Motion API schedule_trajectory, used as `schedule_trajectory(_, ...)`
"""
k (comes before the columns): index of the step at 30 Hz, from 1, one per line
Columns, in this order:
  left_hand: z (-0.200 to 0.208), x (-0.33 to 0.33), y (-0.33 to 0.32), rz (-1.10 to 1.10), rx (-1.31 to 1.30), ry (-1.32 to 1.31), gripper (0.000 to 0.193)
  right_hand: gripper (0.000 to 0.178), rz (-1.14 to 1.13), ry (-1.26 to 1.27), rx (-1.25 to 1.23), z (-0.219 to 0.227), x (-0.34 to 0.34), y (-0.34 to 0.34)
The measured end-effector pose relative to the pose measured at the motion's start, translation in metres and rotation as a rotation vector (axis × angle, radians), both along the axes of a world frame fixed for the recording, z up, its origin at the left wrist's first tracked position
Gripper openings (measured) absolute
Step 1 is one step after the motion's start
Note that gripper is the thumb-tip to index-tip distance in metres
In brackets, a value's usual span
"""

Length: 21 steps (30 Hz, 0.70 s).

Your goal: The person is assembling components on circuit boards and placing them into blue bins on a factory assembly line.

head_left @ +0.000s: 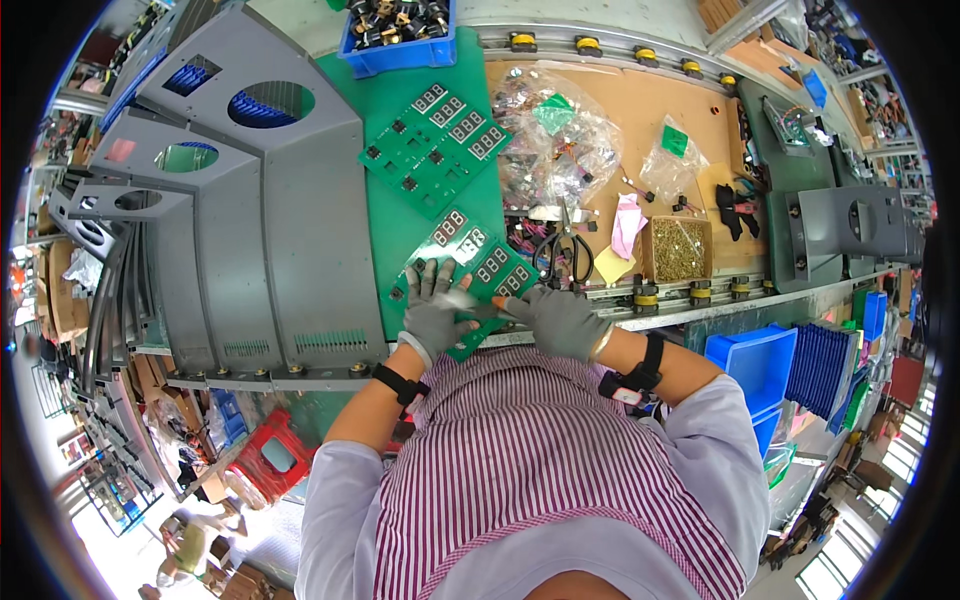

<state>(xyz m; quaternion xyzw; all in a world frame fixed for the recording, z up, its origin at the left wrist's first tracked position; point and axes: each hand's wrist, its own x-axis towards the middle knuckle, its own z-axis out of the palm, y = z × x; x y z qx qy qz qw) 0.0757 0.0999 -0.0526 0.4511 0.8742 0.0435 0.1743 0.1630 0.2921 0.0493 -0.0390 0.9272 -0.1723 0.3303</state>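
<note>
Pressing down on the near green circuit board just below the middle of the frame, my gloved left hand lay with its fingers spread flat across the board's lower left corner, gripping nothing. My gloved right hand sat curled just beside it at the board's lower right edge, its fingers closed around a thin tool with an orange tip that pointed left onto the board; I could not tell what the tip touched.

As I judged it, the work was partway: this board already carried its rows of number displays, and a second board of the same kind lay well apart, higher on the green mat, also populated. What was left on either I could not tell.

Right of the mat ran a brown bench top holding clear bags of small parts, black-handled scissors and a box of brass screws. A blue bin of dark parts stood at top centre. Grey metal panels filled the upper left, and blue crates sat at lower right.
</note>
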Motion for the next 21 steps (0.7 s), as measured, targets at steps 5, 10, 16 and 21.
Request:
schedule_trajectory(5,-0.010,0.002,-0.006,0.044,-0.099,-0.115,0.079,0.051,-0.062,0.175,-0.046,-0.016,-0.035,0.007)
schedule_trajectory(10,-0.005,0.002,0.000,0.001,-0.009,0.003,0.079,0.047,-0.315,0.153,0.113,-0.060,-0.046,0.022)
schedule_trajectory(16,-0.007,0.001,-0.003,0.011,0.015,-0.008,0.077,0.051,-0.337,0.117,0.188,-0.067,-0.048,0.022)
schedule_trajectory(21,-0.007,0.001,-0.003,0.007,0.013,0.009,0.078,0.052,-0.419,0.075,0.117,-0.070,-0.043,0.029)
